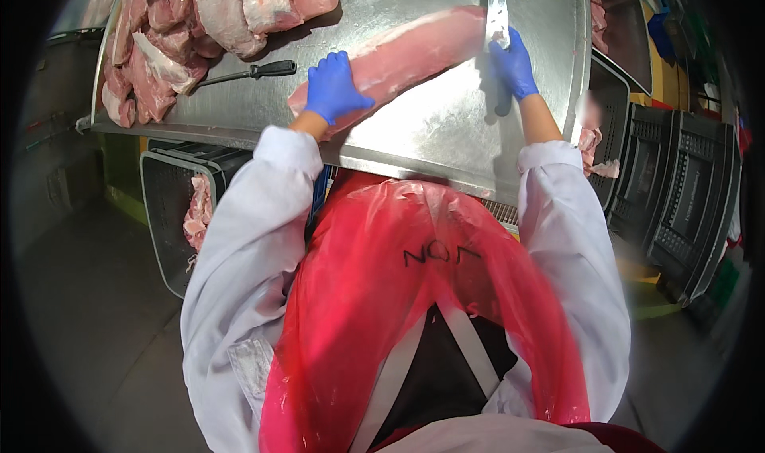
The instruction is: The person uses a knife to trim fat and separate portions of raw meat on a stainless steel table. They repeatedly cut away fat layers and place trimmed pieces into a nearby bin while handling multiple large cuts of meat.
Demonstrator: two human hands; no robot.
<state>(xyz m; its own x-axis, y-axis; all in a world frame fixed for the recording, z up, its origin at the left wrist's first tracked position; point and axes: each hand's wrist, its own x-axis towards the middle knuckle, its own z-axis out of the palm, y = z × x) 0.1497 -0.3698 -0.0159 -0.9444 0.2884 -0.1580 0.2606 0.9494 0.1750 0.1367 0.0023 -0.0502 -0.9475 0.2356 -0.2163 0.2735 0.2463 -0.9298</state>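
Note:
A long pink pork loin (414,54) lies slantwise on the steel table (430,130), its far end up to the right. My left hand (335,88), in a blue glove, presses on its near left end with the fingers laid over the meat. In my right hand (514,64), also blue-gloved, is a knife (497,11). Its blade points away from me and stands beside the loin's right end; whether it touches the meat I cannot tell. My fingers wrap the handle and mostly hide it.
Left on the table are several meat pieces (231,11) and a black-handled sharpening steel (273,69). Below the table's left edge stands a grey bin (163,242) with meat scraps. More crates (673,182) stand at the right, and a dark tray (625,31) with meat sits beside the table.

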